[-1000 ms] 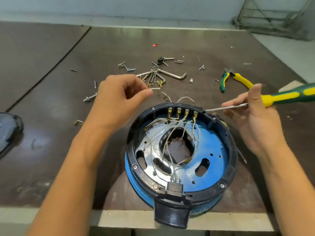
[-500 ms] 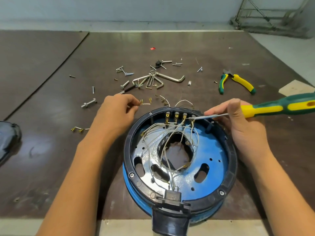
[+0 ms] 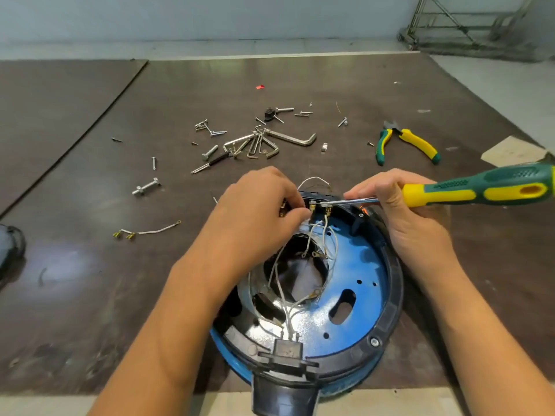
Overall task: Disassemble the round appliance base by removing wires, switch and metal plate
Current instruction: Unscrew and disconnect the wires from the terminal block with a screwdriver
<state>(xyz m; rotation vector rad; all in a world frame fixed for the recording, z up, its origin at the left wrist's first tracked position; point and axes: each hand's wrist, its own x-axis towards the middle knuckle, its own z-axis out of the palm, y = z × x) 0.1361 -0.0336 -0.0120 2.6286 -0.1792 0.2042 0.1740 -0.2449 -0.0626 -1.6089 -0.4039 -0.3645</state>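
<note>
The round appliance base (image 3: 387, 298), black-rimmed with a blue metal plate (image 3: 357, 271) inside, sits at the table's near edge. White wires (image 3: 312, 235) run from brass terminals on the switch block (image 3: 318, 202) at the far rim down to a black connector (image 3: 288, 349). My left hand (image 3: 258, 211) pinches a wire end at those terminals. My right hand (image 3: 402, 211) holds a green and yellow screwdriver (image 3: 480, 190), its tip resting on a terminal.
A loose wire with brass lugs (image 3: 147, 231) lies left of the base. Hex keys (image 3: 270, 142), screws and bolts (image 3: 147, 186) are scattered beyond the hands. Green and yellow pliers (image 3: 405, 142) lie at the far right. A dark object (image 3: 9, 244) sits at the left edge.
My left hand dropped a detached wire on the table and moved right to the terminals, where it now pinches another wire. The screwdriver tip has shifted left along the terminals.
</note>
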